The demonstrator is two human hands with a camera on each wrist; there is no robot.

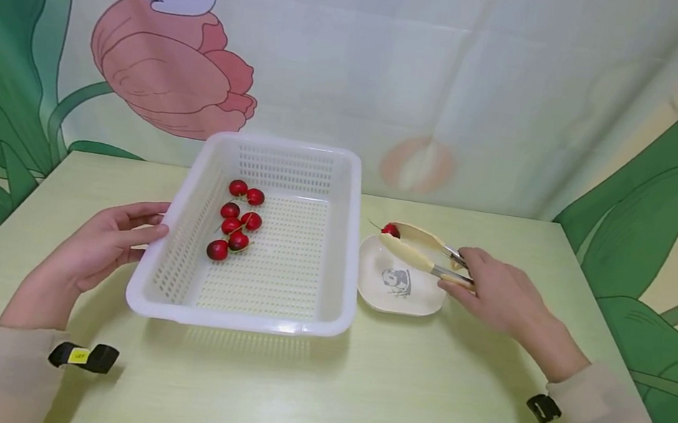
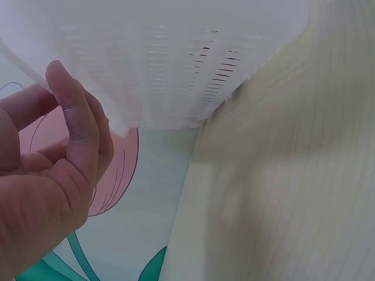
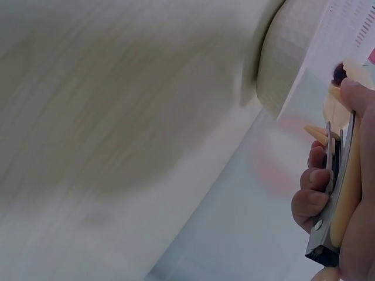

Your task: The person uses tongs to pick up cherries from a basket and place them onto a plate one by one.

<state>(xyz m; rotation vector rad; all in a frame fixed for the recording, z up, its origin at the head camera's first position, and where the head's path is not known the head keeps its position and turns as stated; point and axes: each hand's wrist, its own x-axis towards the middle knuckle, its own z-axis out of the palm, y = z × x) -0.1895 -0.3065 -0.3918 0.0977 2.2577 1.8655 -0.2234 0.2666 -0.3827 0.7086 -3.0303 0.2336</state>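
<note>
My right hand (image 1: 500, 292) grips a pair of tongs (image 1: 414, 254) with cream tips and metal arms. Between the tips is a red cherry (image 1: 391, 230) with a thin stem, above the far side of a small white plate (image 1: 371, 281) with a panda print. In the right wrist view, fingers (image 3: 316, 202) wrap the tong handle. At the left, my left hand (image 1: 110, 237) holds the rim of a white plastic basket (image 1: 348, 307), thumb on top. Several cherries (image 1: 231, 227) lie along the basket's left side.
The basket stands on a pale wooden table (image 1: 447, 415), just left of the plate. A printed curtain (image 1: 497, 104) with leaves and a pink flower hangs behind the table's far edge.
</note>
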